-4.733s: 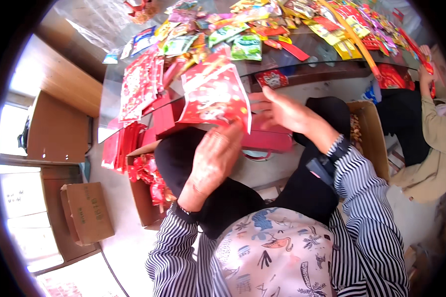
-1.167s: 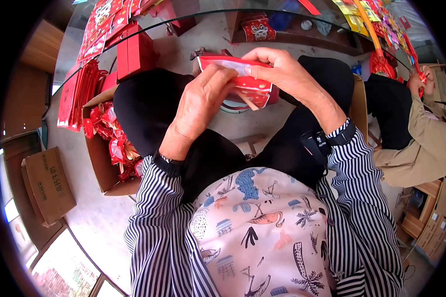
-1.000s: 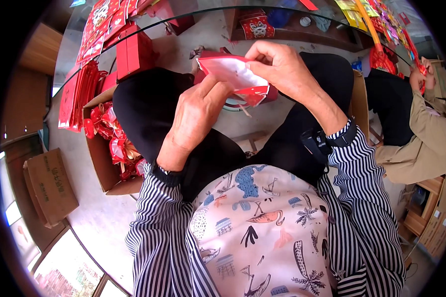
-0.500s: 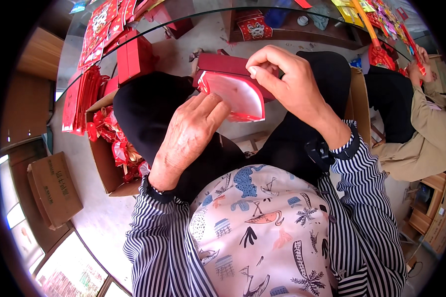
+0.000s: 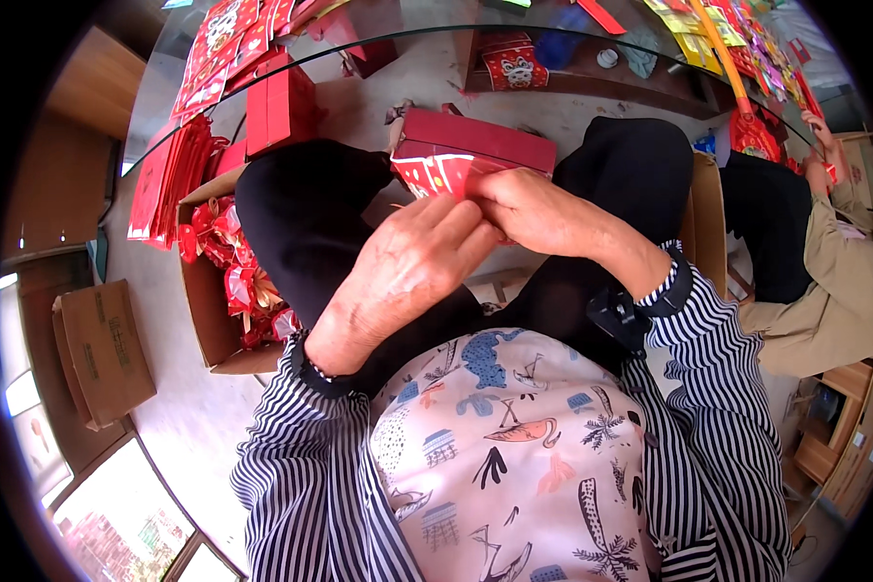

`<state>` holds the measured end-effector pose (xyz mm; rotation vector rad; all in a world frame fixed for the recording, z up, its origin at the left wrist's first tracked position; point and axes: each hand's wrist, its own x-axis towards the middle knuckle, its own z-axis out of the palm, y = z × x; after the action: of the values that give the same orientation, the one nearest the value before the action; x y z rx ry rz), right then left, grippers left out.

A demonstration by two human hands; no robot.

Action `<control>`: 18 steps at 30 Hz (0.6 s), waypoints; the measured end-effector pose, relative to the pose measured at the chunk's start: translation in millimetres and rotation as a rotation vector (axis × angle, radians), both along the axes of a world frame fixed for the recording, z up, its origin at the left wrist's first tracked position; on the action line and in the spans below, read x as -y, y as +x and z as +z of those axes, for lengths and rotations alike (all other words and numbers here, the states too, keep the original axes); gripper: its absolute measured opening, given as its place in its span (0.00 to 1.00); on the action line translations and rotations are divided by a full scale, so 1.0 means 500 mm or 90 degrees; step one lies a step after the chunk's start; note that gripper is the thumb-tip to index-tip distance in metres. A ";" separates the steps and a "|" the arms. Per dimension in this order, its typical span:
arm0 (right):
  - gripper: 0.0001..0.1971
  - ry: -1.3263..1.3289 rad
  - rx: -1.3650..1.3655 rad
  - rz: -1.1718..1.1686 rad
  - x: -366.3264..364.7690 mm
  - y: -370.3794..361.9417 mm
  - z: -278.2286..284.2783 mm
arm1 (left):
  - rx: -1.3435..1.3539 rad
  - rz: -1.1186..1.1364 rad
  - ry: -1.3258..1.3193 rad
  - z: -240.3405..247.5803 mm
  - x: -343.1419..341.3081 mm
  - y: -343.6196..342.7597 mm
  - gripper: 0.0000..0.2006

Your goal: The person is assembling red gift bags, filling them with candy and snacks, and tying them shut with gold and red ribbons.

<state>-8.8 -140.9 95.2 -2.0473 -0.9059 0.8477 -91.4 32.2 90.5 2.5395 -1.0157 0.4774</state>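
Clear glass forms the far surface point(image 5: 422, 17), with red printed packets point(image 5: 218, 44) lying flat at its left end. The red bag point(image 5: 427, 173) is positioned between the knees point(image 5: 640, 160), in front of a dark red box point(image 5: 480, 136); contact between the two cannot be confirmed. Left hand point(image 5: 407, 254) and right hand point(image 5: 543, 215) meet at the bag's near edge, fingers bent and gripping it; the left fingertips are partly hidden. This two-handed hold probably keeps the limp bag steady. An open carton point(image 5: 199, 310) stands beside the left knee, probably for easy reach, and contains shiny, crinkled red bundles point(image 5: 247, 291). Materials: the bag is thin, with pale dots; the box is rigid and straight-edged; the carton is plain brown cardboard.
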 end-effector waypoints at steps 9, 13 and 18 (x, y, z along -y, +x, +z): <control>0.12 -0.103 -0.032 -0.036 -0.002 0.008 -0.033 | -0.020 -0.016 0.005 -0.008 0.012 -0.029 0.10; 0.11 -0.084 0.140 0.016 -0.013 0.017 -0.070 | -0.079 0.012 0.024 -0.012 -0.008 -0.019 0.09; 0.08 -0.044 0.076 0.163 -0.033 0.024 -0.034 | -0.120 0.063 -0.054 -0.036 -0.038 0.003 0.09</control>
<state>3.2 -124.2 78.1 -2.0881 -1.2397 0.9095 -89.7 51.0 72.8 2.5115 -0.7892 0.2929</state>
